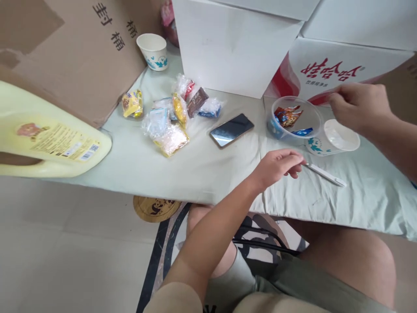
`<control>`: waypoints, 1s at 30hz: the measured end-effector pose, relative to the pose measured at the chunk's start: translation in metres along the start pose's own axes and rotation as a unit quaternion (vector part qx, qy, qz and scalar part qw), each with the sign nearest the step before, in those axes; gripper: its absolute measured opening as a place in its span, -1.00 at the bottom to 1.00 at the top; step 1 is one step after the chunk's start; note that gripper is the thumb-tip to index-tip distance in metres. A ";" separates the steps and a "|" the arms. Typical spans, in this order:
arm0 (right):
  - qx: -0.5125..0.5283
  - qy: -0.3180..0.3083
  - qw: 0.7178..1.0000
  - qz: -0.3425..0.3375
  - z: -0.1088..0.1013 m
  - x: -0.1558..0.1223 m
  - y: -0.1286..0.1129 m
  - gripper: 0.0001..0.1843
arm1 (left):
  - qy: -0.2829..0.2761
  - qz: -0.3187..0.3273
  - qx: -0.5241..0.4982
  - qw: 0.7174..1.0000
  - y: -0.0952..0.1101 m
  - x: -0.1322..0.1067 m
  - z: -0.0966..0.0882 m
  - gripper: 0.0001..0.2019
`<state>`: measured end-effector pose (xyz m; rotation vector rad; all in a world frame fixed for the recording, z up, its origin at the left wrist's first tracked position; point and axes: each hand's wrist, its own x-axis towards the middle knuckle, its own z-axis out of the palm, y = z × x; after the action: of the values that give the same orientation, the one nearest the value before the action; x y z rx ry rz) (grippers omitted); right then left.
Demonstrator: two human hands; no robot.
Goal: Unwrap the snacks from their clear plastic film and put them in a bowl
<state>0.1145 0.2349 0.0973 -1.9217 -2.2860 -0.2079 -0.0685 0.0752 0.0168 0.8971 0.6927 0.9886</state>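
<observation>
My left hand (pixel 280 165) is closed, its thumb and fingertips pinched together at one end of a slim white pen (pixel 325 174). The pen slants across the pale green cloth. My right hand (pixel 363 104) is raised above a white paper cup (pixel 342 138) with a blue-green leaf print. Its fingers are curled together, and whatever they hold is hidden. Left of that cup, partly in front of it, stands a clear round plastic tub (pixel 317 119) with orange-brown and blue wrapped snacks (pixel 288 117) inside.
A phone (pixel 232 130) lies mid-table beside a heap of wrapped snacks (pixel 176 115). A yellow packet (pixel 132 104) and another paper cup (pixel 152 52) are farther left. A large pale yellow bottle (pixel 65 143), a brown carton (pixel 65 56) and white boxes (pixel 234 48) border the table (pixel 182 174).
</observation>
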 end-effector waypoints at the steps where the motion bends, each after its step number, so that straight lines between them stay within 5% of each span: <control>1: 0.040 0.023 0.999 -0.008 0.002 -0.001 -0.021 -0.72 | 0.007 0.000 0.029 1.000 0.000 0.000 0.000 -0.81; 6: 0.151 -0.033 0.955 -0.251 0.027 0.008 -0.160 -0.58 | 0.068 -0.010 0.322 0.944 -0.013 0.006 -0.002 -0.87; 10: 0.222 -0.070 0.942 -0.242 0.064 0.038 -0.256 -0.50 | 0.011 -0.013 0.433 0.901 -0.025 0.005 -0.001 -0.83; 14: 0.203 -0.104 0.947 -0.224 0.078 0.048 -0.302 -0.77 | -0.010 -0.014 0.467 0.884 -0.029 0.001 0.000 -0.81; 18: 0.277 -0.094 0.913 -0.285 0.065 0.035 -0.298 -0.89 | -0.021 -0.001 0.480 0.877 -0.029 0.001 -0.002 -0.82; 22: 0.374 -0.056 0.887 -0.263 0.044 0.016 -0.264 -0.92 | -0.035 -0.018 0.495 0.868 -0.026 0.002 -0.002 -0.85; 27: 0.453 0.067 0.867 -0.195 0.014 -0.036 -0.178 -0.83 | -0.044 -0.036 0.499 0.865 -0.021 -0.002 -0.003 -0.87; 30: 0.470 0.139 0.859 -0.147 0.007 -0.090 -0.112 -0.55 | -0.043 -0.031 0.481 0.875 -0.023 -0.002 -0.006 -0.87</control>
<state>0.0188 0.1302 0.0714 -0.9690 -1.8968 0.4877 -0.0651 0.0687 -0.0059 1.7567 1.1581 0.4939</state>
